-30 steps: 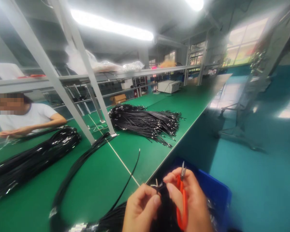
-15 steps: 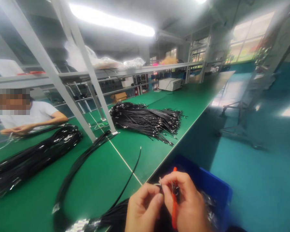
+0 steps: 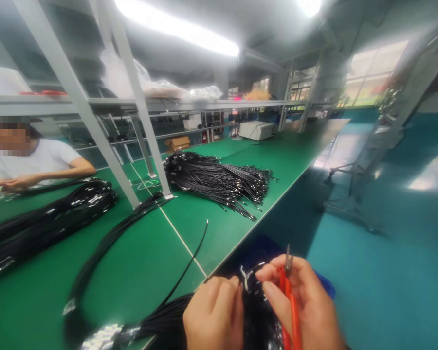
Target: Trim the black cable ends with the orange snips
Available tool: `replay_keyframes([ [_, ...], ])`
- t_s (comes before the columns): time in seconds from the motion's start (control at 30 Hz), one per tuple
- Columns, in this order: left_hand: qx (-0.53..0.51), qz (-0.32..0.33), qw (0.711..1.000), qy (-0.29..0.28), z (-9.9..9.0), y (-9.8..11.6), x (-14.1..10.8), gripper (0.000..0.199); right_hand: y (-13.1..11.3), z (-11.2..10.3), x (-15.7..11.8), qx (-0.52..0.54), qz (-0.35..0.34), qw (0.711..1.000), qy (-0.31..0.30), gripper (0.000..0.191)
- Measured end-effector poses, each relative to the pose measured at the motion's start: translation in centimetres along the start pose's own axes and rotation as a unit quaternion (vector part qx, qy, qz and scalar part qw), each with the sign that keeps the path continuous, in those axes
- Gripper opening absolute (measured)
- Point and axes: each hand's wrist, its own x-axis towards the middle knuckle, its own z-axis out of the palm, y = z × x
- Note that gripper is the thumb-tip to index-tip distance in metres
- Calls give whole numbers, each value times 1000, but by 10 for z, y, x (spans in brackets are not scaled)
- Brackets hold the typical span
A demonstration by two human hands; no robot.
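My left hand (image 3: 215,311) is closed at the bottom centre, with the end of a black cable showing pale wires (image 3: 245,278) beside its fingertips. Red-handled cutters (image 3: 291,304) lie in my right hand (image 3: 304,296), their metal tips pointing up past the curled fingers. A gap separates the two hands. Left of them, a bundle of black cables (image 3: 168,313) runs over the table edge, and a single cable (image 3: 190,266) sticks up from it.
On the green table (image 3: 138,272) lie a large cable pile (image 3: 219,180) and a shiny black bundle (image 3: 58,209). A person in a white shirt (image 3: 40,158) works at left. Metal shelf posts (image 3: 142,107) rise mid-left. A blue bin (image 3: 324,284) sits below my hands.
My hands have moved apart. My left hand has turned, its back now facing up. The cutters now point upward with their tips in view, and the view has shifted slightly.
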Motion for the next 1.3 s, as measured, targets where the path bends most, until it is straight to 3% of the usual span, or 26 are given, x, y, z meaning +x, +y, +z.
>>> replay_keyframes([
  [0.13, 61, 71, 996, -8, 1, 1, 1, 15, 5, -3, 6, -51, -9, 998, -21, 24],
  [0.27, 77, 87, 993, -31, 1, 0, 1, 16, 10, -6, 10, -90, -45, 993, -53, 22],
  [0.43, 42, 53, 997, -47, 1, -1, -1, 23, 13, -4, 9, -105, -59, 991, -57, 14],
  [0.53, -71, -13, 995, -68, -2, -3, 1, 18, 21, -5, 10, -150, -86, 983, -56, 10],
  [0.67, -271, -158, 940, -131, -9, -9, 8, 14, 28, -9, 11, -204, -96, 973, -43, 7],
  [0.8, -392, -294, 858, -155, -13, -15, 13, 16, 18, -11, 13, -131, -100, 985, -55, 13],
  [0.9, -434, -304, 828, -182, -12, -18, 13, 21, 11, -7, 16, -94, -79, 983, -134, 15],
  [1.0, -446, -296, 827, -174, -10, -19, 11, 24, 11, -2, 19, -95, -67, 977, -177, 16],
  [1.17, -473, -299, 815, -150, -10, -19, 8, 25, 16, 3, 15, -152, -125, 966, -169, 13],
  [1.3, -536, -320, 768, -142, -11, -19, 9, 21, 20, 1, 8, -225, -199, 947, -116, 14],
])
